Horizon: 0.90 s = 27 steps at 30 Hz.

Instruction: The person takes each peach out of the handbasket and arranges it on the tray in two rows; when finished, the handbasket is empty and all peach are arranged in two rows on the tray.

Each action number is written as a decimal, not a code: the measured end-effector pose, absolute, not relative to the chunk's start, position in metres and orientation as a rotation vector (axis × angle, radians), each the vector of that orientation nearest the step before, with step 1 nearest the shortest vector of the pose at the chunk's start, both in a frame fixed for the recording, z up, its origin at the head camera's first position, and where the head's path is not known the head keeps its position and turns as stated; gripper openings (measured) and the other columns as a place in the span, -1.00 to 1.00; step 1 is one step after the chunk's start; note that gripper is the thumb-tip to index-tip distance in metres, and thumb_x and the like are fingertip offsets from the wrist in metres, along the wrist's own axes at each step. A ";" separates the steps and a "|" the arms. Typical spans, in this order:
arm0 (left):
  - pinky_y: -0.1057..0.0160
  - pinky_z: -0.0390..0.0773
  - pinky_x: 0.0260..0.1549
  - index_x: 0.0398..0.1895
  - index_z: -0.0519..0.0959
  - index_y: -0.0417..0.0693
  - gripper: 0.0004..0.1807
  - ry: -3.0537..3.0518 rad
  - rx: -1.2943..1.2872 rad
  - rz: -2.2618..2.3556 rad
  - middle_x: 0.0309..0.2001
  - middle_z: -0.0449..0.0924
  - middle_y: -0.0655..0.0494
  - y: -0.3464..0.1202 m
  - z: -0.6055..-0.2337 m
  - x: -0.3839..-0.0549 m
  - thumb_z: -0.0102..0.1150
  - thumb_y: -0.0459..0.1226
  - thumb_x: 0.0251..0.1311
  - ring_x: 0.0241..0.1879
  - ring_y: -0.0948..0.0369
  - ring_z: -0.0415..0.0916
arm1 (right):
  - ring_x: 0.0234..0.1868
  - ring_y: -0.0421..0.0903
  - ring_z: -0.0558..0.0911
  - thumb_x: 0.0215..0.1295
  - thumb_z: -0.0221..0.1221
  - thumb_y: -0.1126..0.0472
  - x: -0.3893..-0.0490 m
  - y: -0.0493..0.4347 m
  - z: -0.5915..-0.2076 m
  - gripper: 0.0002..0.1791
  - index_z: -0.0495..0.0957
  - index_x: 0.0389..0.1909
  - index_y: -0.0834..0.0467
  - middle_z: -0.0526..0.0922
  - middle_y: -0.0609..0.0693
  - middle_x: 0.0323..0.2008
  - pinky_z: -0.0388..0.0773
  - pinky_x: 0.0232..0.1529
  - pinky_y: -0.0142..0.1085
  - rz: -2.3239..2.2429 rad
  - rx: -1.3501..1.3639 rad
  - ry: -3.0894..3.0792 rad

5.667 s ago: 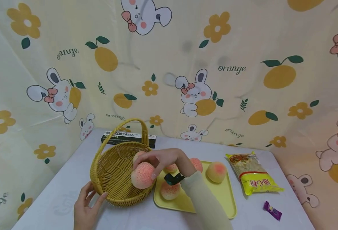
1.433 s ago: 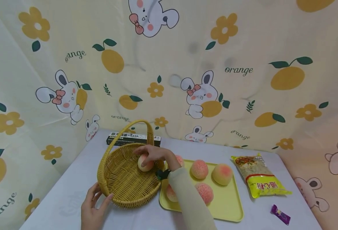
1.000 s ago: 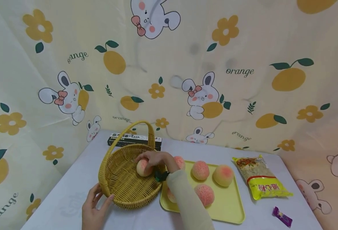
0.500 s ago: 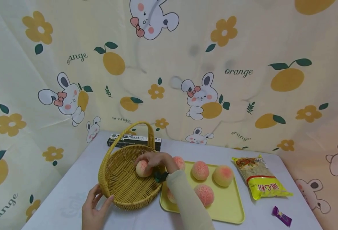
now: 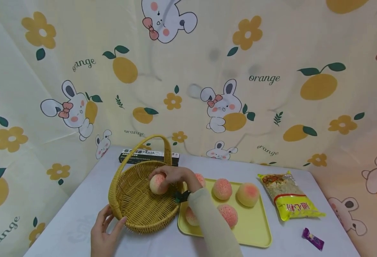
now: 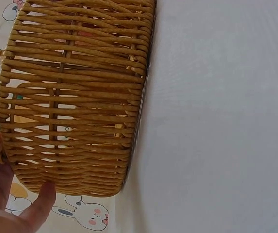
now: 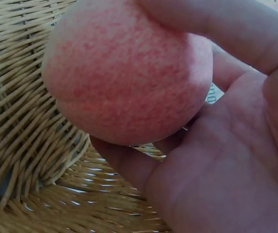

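A peach (image 5: 158, 184) with mottled pink skin is inside the wicker basket (image 5: 149, 224), towards its right side. My right hand (image 5: 175, 175) grips it from above; in the right wrist view, fingers and thumb wrap round the peach (image 7: 129, 77). My left hand (image 5: 106, 233) holds the basket's near left side at the foot of its arched handle. The left wrist view shows the thumb of that hand (image 6: 12, 213) against the woven wall (image 6: 75, 107). Right of the basket, a yellow tray (image 5: 252, 228) bears several peaches (image 5: 222, 189), partly hidden by my right forearm.
Behind the basket lies a black and white pasta box (image 5: 148, 157). A yellow food packet (image 5: 291, 198) and a small purple wrapped snack (image 5: 312, 239) lie on the white table right of the tray. A patterned cloth (image 5: 188, 100) hangs behind.
The peach my right hand held earlier over the basket now lies on the tray's front. That hand has since taken another peach in the basket and just raised it slightly. My left hand keeps its hold.
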<state>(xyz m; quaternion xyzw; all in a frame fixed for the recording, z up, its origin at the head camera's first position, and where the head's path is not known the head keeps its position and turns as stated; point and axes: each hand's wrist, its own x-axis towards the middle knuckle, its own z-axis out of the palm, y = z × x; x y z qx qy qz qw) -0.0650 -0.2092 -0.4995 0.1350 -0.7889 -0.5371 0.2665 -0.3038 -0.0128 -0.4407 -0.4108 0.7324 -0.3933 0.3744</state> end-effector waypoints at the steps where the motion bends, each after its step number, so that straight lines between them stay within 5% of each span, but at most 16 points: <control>1: 0.68 0.43 0.07 0.28 0.41 -0.20 -0.37 -2.125 0.362 -1.453 0.00 0.48 0.10 -0.209 -0.500 -0.065 0.40 -0.48 0.12 0.04 0.39 0.41 | -0.10 -0.16 0.55 0.17 0.33 0.36 -0.304 -0.012 -0.439 -0.41 0.49 0.28 0.17 0.52 -0.05 0.01 0.66 -0.11 -0.35 -1.011 -1.057 1.879; 13: 0.67 0.46 0.04 0.26 0.43 -0.22 -0.37 -2.092 0.304 -1.435 -0.02 0.49 0.18 -0.209 -0.501 -0.065 0.41 -0.53 0.08 0.01 0.38 0.45 | -0.03 -0.17 0.57 0.24 0.33 0.24 -0.299 0.005 -0.415 -0.41 0.46 0.31 0.14 0.53 -0.05 0.12 0.68 -0.04 -0.31 -1.066 -1.185 1.966; 27: 0.65 0.47 0.05 0.27 0.42 -0.22 -0.37 -2.119 0.307 -1.407 -0.02 0.47 0.20 -0.208 -0.501 -0.064 0.39 -0.52 0.11 0.01 0.39 0.43 | -0.03 -0.12 0.57 0.23 0.36 0.13 -0.283 0.082 -0.379 -0.46 0.52 0.24 0.05 0.58 -0.09 0.05 0.66 -0.02 -0.28 -1.072 -1.229 2.109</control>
